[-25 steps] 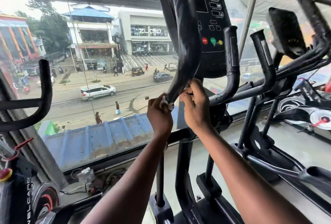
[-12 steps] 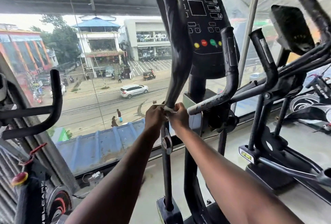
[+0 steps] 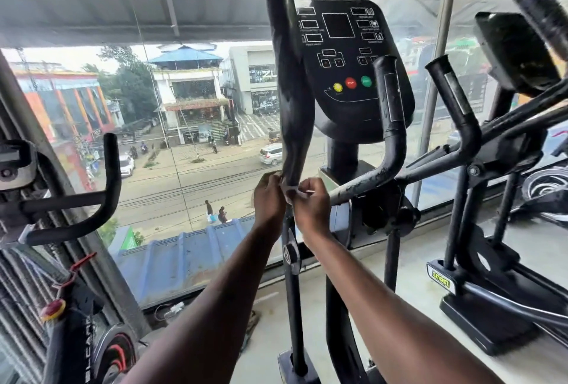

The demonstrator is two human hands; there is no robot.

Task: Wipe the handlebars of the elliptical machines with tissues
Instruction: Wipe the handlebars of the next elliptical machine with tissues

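Note:
A tall black moving handlebar (image 3: 290,91) of the elliptical rises through the middle of the head view. A small white tissue (image 3: 292,192) is wrapped round its lower end. My left hand (image 3: 268,199) pinches the tissue from the left side of the bar. From the right, my right hand (image 3: 312,203) pinches the same tissue, fingers curled. Both arms reach forward from the bottom of the frame. A worn short fixed handlebar (image 3: 388,125) curves up just right of my hands, below the black console (image 3: 344,61) with its yellow, red and green buttons.
A second elliptical (image 3: 479,174) with its own handlebars stands to the right. An exercise bike's handlebar (image 3: 92,199) sits at the left. A large window (image 3: 172,144) over a street lies straight ahead. Grey floor shows at lower right.
Both hands have slid down the moving handlebar with the tissue to its lower end. The camera has pulled back and turned slightly right, showing more of the console.

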